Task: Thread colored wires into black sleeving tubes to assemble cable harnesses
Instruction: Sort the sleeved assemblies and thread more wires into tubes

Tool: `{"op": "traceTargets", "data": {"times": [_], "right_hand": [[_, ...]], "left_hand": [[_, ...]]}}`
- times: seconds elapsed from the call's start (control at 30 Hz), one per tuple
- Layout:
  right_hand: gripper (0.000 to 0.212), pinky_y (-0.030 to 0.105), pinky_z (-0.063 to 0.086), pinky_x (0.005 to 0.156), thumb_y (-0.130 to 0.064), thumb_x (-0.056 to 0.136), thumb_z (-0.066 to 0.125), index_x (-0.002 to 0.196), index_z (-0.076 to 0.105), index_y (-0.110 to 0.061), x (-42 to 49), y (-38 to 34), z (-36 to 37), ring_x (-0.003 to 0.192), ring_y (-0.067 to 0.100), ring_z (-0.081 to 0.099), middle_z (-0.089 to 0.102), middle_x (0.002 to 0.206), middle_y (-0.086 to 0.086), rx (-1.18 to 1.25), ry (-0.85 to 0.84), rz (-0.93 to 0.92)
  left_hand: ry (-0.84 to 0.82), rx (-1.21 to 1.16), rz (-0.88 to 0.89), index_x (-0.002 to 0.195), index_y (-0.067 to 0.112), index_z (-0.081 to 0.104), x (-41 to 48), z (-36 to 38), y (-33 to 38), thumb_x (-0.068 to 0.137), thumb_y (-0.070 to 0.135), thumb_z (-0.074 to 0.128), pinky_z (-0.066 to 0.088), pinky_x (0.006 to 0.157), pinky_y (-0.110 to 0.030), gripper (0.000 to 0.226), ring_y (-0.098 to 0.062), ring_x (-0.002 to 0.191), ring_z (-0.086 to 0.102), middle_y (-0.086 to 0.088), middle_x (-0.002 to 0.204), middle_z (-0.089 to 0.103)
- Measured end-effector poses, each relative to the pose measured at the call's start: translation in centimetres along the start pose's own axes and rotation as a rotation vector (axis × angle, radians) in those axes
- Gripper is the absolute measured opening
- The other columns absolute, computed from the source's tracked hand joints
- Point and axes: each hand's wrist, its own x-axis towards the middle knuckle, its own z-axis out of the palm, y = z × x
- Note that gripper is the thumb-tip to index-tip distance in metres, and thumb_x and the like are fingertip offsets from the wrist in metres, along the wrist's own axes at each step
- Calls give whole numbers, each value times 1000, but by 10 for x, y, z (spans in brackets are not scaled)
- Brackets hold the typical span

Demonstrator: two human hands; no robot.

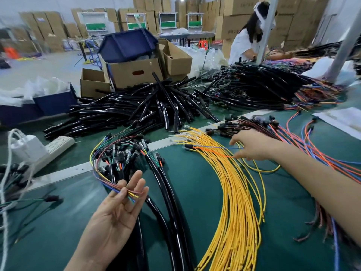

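Observation:
My left hand [119,206] is palm up at the lower middle and pinches the ends of a small bunch of coloured wires [109,161] between its fingers. These wires loop back to black connectors. My right hand [252,145] reaches over the fan of yellow wires [232,192] and pinches an orange and blue wire pair [213,149] that ends in a black connector. Black sleeved harnesses [172,198] lie between my hands. A large heap of black sleeving tubes [136,108] covers the table behind.
The green table mat [201,184] carries red, blue and orange wires [312,145] at the right and finished harnesses [263,83] at the far right. A white power strip [56,145] lies left. Cardboard boxes [134,73] stand behind. A person [248,34] works at the far end.

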Motion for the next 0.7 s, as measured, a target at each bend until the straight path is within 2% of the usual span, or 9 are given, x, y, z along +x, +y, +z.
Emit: {"op": "traceTargets", "data": {"times": [0.07, 0.13, 0.2, 0.3, 0.4, 0.47, 0.57, 0.63, 0.7], "right_hand": [[38, 26, 47, 74, -24, 94, 59, 128, 55, -7, 4, 6, 7, 72, 15, 62, 60, 120, 10, -87, -11, 1], [27, 30, 51, 77, -19, 96, 55, 116, 63, -4, 7, 10, 11, 75, 18, 64, 67, 100, 9, -101, 20, -6], [22, 33, 51, 79, -18, 96, 54, 109, 68, -7, 10, 15, 14, 81, 22, 64, 69, 94, 8, -154, 65, -22], [22, 34, 52, 80, -20, 97, 52, 110, 69, -14, 11, 17, 17, 87, 24, 64, 68, 100, 8, -228, 60, -29], [25, 34, 52, 81, -22, 98, 47, 115, 66, -22, 16, 16, 5, 96, 27, 62, 62, 108, 9, -382, 112, -46], [24, 32, 46, 73, -27, 99, 47, 113, 66, -23, 18, 13, -16, 91, 29, 56, 54, 98, 11, -443, 265, -66], [25, 34, 39, 64, -27, 98, 47, 110, 64, -13, 18, 1, -60, 79, 32, 50, 43, 85, 16, -229, 685, -65], [29, 39, 44, 62, -24, 100, 40, 112, 60, -7, 16, -9, -92, 77, 37, 57, 52, 85, 23, -39, 1009, -78], [28, 40, 52, 67, -25, 101, 36, 105, 59, -9, 9, -23, -121, 78, 32, 63, 63, 87, 18, 241, 1226, -161]], "left_hand": [[40, -96, -19, 74, 14, 73, -1, 1, 0, 71, 10, 63, 57, 79, -36, 11, -19, 97, 70, -13, 114, 69], [73, -158, -24, 73, 11, 68, -2, 3, 0, 80, 5, 52, 58, 77, -41, 19, -22, 94, 70, -16, 115, 68], [92, -165, -14, 72, 11, 67, -2, 4, 0, 82, 5, 47, 58, 77, -40, 22, -22, 92, 71, -16, 113, 68], [107, -159, 3, 77, 9, 64, -1, 7, -1, 80, 6, 48, 59, 74, -39, 16, -21, 86, 72, -16, 109, 70], [124, -144, 6, 73, 9, 70, 0, 6, -2, 80, 9, 49, 59, 71, -39, 22, -21, 82, 72, -14, 102, 72], [145, -126, 17, 68, 11, 74, 1, 5, -2, 80, 13, 50, 59, 68, -36, 26, -19, 78, 73, -12, 93, 74], [172, -91, 38, 64, 13, 74, 1, 5, -3, 81, 18, 52, 59, 67, -34, 28, -16, 71, 72, -9, 80, 74], [169, -63, 40, 63, 13, 73, 2, 5, -4, 80, 19, 52, 59, 69, -35, 28, -16, 68, 72, -9, 77, 73], [170, -31, 38, 63, 13, 73, 3, 6, -6, 79, 19, 52, 59, 71, -36, 28, -17, 66, 72, -9, 75, 73]]}}
